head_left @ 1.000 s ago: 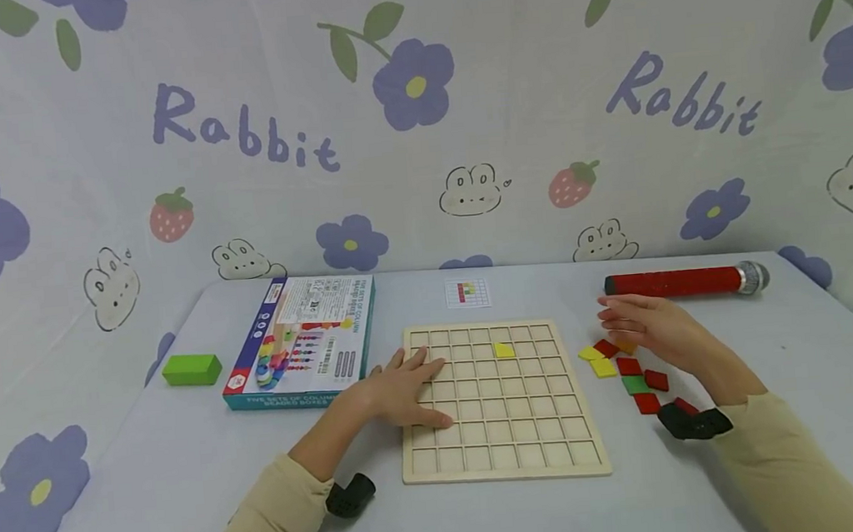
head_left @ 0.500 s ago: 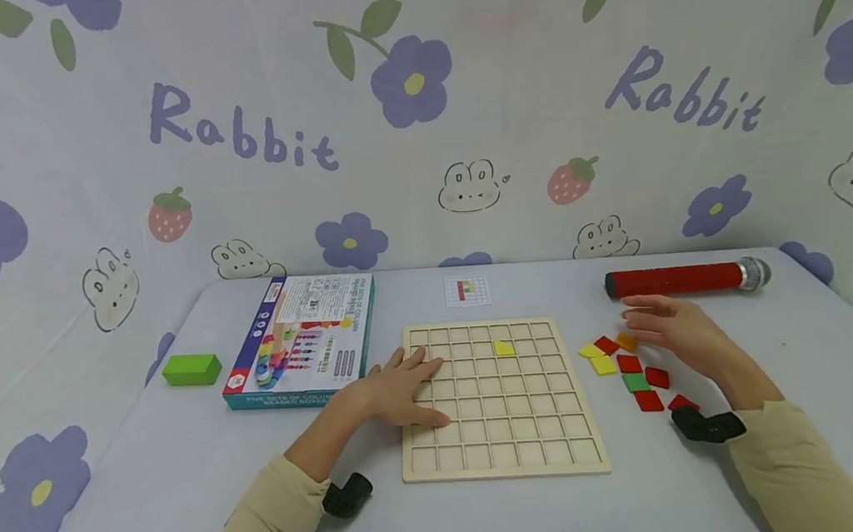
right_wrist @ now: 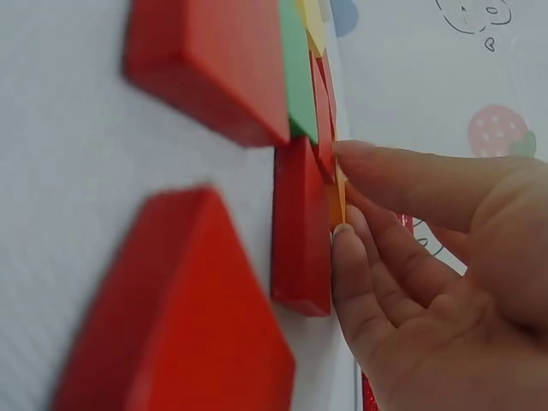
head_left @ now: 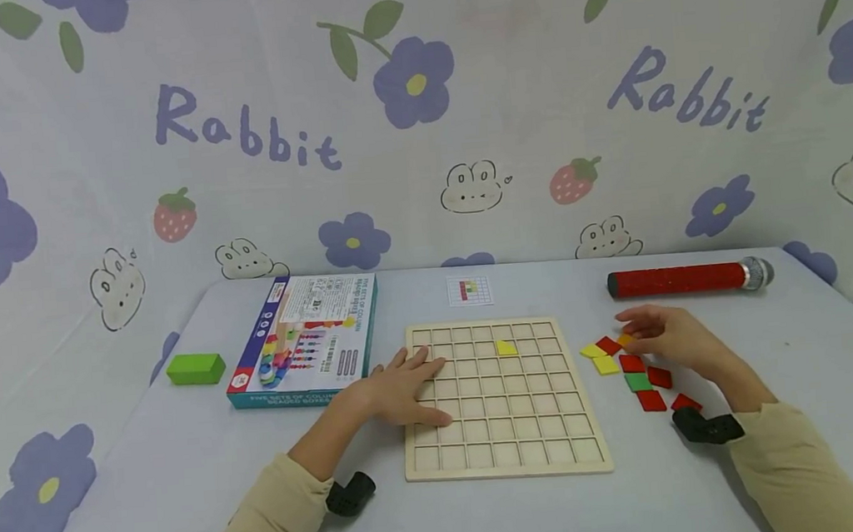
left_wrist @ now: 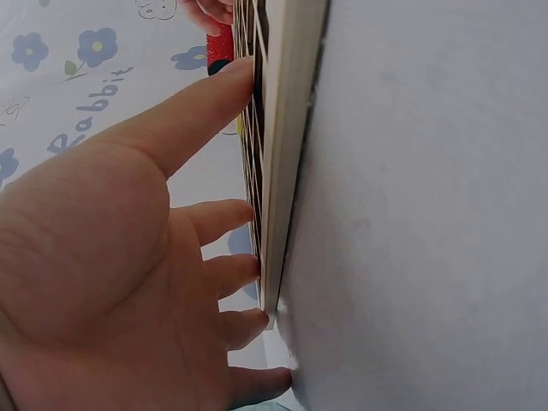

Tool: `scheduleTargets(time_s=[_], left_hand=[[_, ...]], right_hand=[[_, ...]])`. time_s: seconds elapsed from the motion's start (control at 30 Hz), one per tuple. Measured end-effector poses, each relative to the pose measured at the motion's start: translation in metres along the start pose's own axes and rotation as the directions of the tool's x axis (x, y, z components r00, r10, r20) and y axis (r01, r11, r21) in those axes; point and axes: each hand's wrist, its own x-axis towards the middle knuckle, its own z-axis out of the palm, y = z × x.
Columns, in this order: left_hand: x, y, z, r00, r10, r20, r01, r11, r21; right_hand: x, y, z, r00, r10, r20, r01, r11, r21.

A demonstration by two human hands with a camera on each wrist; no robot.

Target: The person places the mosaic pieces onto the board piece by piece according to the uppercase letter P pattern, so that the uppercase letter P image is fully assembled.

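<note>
My left hand (head_left: pixel 399 389) rests spread on the left edge of a wooden grid board (head_left: pixel 509 473), with fingertips on its frame in the left wrist view. One yellow tile (head_left: pixel 506 348) sits in an upper square of that board. Right of the board, my right hand (head_left: pixel 676 342) reaches down at an orange tile (right_wrist: pixel 338 201). Thumb and fingers pinch this tile in the right wrist view, and they partly cover it. Close by on the table lie several red tiles (head_left: pixel 652 400), a green tile (head_left: pixel 638 381) and yellow tiles (head_left: pixel 606 365).
A small card with a coloured grid pattern (head_left: pixel 469 291) lies behind the board. The red microphone (head_left: pixel 676 281) is at the back right. To the left are a boxed toy set (head_left: pixel 305 342) and a green block (head_left: pixel 196 368). A printed cloth hangs behind.
My right hand first drew back a little to the right, then came down to the orange tile, its fingers closing in. The left hand has stayed on the board.
</note>
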Motion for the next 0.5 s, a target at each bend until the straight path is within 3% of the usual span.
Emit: scheduleTargets(time_s=[0.5], left_hand=[[0.0009,-0.0010,0.0007,1.000,0.000,0.002,0.000,1.000,-0.012]], right_hand=[[-0.0033,-0.0081,0.0015,0.999,0.032,-0.006,-0.033,0.998,-0.048]])
